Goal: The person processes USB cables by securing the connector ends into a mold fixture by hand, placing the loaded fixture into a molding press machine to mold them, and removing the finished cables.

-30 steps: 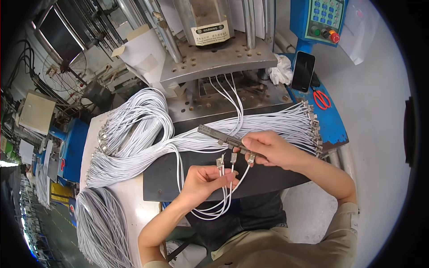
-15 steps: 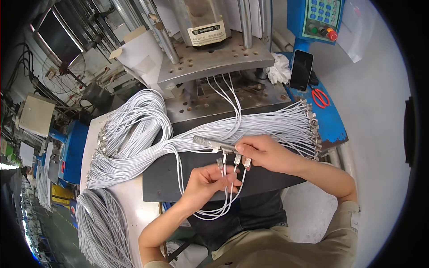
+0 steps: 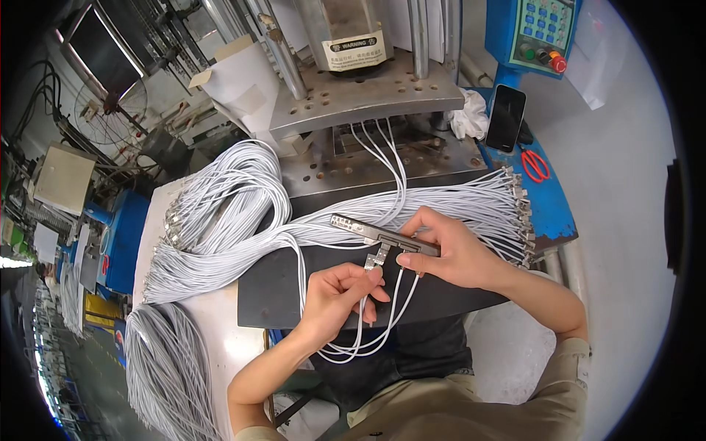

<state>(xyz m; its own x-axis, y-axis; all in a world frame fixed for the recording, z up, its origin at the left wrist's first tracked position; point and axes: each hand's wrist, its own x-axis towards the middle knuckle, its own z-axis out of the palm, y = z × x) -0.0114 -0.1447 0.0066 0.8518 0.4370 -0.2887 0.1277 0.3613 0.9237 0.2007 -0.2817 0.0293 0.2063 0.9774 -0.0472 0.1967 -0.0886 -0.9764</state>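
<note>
My right hand [image 3: 457, 253] is wrapped round the right end of a narrow metal mould bar [image 3: 354, 226], thumb below and fingers behind it. The bar is tilted, its left end higher. White cables with metal plugs hang from its lower edge, and the plugs under my thumb are partly hidden. Just below the bar, my left hand [image 3: 332, 300] pinches a white cable close behind its metal connector [image 3: 371, 262]. That connector is close to another plug at the bar; whether they touch I cannot tell. The cables loop down over my lap.
Behind my hands stands a press [image 3: 368, 103], with a few white cables running into its gap. A wide bundle of white cables [image 3: 441, 202] crosses the dark work board [image 3: 268, 298]. Grey cables [image 3: 165, 375] hang at left. A phone [image 3: 506, 117], red-handled scissors [image 3: 535, 166] and a control panel [image 3: 537, 37] are at right.
The mould bar has turned and shifted right, and my right hand has moved along to its end. My left hand now pinches a single connector's cable just under the bar. The view has shifted slightly.
</note>
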